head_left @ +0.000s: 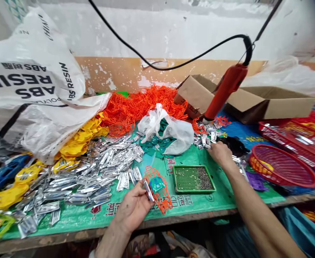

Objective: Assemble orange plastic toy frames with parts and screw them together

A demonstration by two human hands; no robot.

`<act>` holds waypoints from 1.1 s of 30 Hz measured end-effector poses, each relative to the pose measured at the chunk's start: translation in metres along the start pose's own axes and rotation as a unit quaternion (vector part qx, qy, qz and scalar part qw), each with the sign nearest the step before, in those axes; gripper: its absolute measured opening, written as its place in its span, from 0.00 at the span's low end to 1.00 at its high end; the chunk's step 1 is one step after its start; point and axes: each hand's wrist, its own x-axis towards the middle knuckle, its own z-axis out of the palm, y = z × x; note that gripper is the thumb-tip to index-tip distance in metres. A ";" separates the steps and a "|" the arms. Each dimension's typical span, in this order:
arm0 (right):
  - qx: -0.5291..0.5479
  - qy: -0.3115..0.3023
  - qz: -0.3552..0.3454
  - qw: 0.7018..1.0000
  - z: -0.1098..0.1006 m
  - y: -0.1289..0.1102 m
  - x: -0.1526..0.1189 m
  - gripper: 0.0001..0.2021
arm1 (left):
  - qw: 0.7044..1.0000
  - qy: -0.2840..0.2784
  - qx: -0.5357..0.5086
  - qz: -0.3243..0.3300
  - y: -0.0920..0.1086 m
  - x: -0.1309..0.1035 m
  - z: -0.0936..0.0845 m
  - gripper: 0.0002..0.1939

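My left hand (pixel 136 206) is closed on a small silver part (pixel 148 191) near the table's front edge. Just beyond its fingers lies an orange lattice frame (pixel 165 202) with a teal piece (pixel 156 184) in it. My right hand (pixel 220 154) reaches to a small pile of silver parts (pixel 204 139); its fingertips are over the pile, and whether they grip a part is hidden. Between the hands sits a green tray (pixel 194 179), with small dark screws heaped at its right side. A red electric screwdriver (pixel 226 91) hangs tip-down just behind the right-hand pile.
Silver parts (pixel 93 172) and yellow parts (pixel 79 141) cover the left side. Orange frames (pixel 146 105) and a white plastic bag (pixel 177 132) lie at the back. Cardboard boxes (pixel 276 105) and a red basket (pixel 283 166) stand right. A large white sack (pixel 33 79) is at left.
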 end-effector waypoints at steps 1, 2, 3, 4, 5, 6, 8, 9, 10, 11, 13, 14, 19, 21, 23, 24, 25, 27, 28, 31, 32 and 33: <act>-0.016 -0.001 0.005 1.000 0.004 0.001 0.001 0.15 | 1.000 -0.003 -0.003 -0.001 -0.001 0.001 -0.002 0.23; -0.028 -0.001 0.010 1.000 0.007 0.002 0.001 0.14 | 1.000 -0.007 -0.005 -0.001 -0.001 0.001 -0.003 0.21; -0.036 0.002 0.016 0.999 0.008 0.003 0.001 0.15 | 1.000 -0.010 -0.006 -0.001 -0.001 0.001 -0.004 0.20; -0.041 0.006 0.021 0.999 0.008 0.004 0.001 0.15 | 1.000 -0.012 -0.006 0.000 -0.001 0.001 -0.005 0.18; -0.042 0.012 0.028 0.999 0.006 0.004 0.000 0.16 | 1.000 -0.014 -0.007 0.003 -0.001 0.000 -0.005 0.17; -0.040 0.021 0.035 0.998 0.003 0.005 -0.002 0.17 | 1.000 -0.016 -0.009 0.006 -0.001 0.000 -0.005 0.17; -0.027 0.049 0.051 0.997 -0.007 0.006 -0.011 0.20 | 1.000 -0.017 -0.013 0.013 0.001 -0.002 -0.004 0.16; -0.015 0.063 0.054 0.996 -0.013 0.006 -0.018 0.21 | 1.000 -0.016 -0.015 0.017 0.001 -0.002 -0.004 0.15; 0.001 0.071 0.052 0.996 -0.019 0.005 -0.029 0.22 | 1.000 -0.014 -0.016 0.021 0.002 -0.002 -0.004 0.14; 0.022 0.070 0.040 0.997 -0.024 0.002 -0.041 0.21 | 1.000 -0.012 -0.016 0.024 0.002 -0.002 -0.005 0.14; 0.086 0.010 -0.024 0.996 -0.032 -0.008 -0.070 0.16 | 0.999 -0.006 -0.014 0.029 0.002 -0.001 -0.006 0.14; 0.136 -0.043 -0.071 0.987 -0.034 -0.016 -0.086 0.13 | 0.999 -0.004 -0.013 0.032 0.002 0.000 -0.007 0.14; 0.422 -0.397 -0.200 0.790 -0.033 -0.079 -0.133 0.11 | 0.999 -0.019 0.010 0.047 -0.002 0.001 -0.005 0.16; 0.452 -0.440 -0.200 0.750 -0.029 -0.101 -0.134 0.13 | 0.998 -0.031 0.025 0.046 -0.004 -0.001 -0.002 0.15; 0.489 -0.458 -0.197 0.716 -0.023 -0.116 -0.131 0.17 | 0.997 -0.036 0.037 0.055 -0.005 -0.004 0.000 0.14; 0.513 -0.462 -0.194 0.697 -0.019 -0.121 -0.130 0.18 | 0.997 -0.033 0.042 0.061 -0.005 -0.006 0.000 0.14; 0.536 -0.461 -0.187 0.682 -0.015 -0.125 -0.131 0.20 | 0.996 -0.027 0.045 0.067 -0.004 -0.007 0.000 0.15; 0.573 -0.445 -0.168 0.667 -0.005 -0.128 -0.135 0.25 | 0.996 -0.008 0.046 0.077 -0.003 -0.009 0.000 0.17; 0.587 -0.432 -0.157 0.666 -0.001 -0.129 -0.138 0.27 | 0.996 0.000 0.046 0.077 -0.003 -0.009 -0.001 0.17; 0.606 -0.394 -0.115 0.682 0.011 -0.129 -0.147 0.31 | 0.997 0.016 0.036 0.070 -0.001 -0.006 -0.004 0.13; 0.609 -0.388 -0.102 0.684 0.013 -0.129 -0.150 0.30 | 0.997 0.019 0.033 0.066 -0.001 -0.005 -0.005 0.12; 0.608 -0.387 -0.094 0.687 0.014 -0.129 -0.152 0.28 | 0.997 0.022 0.031 0.065 -0.001 -0.003 -0.005 0.12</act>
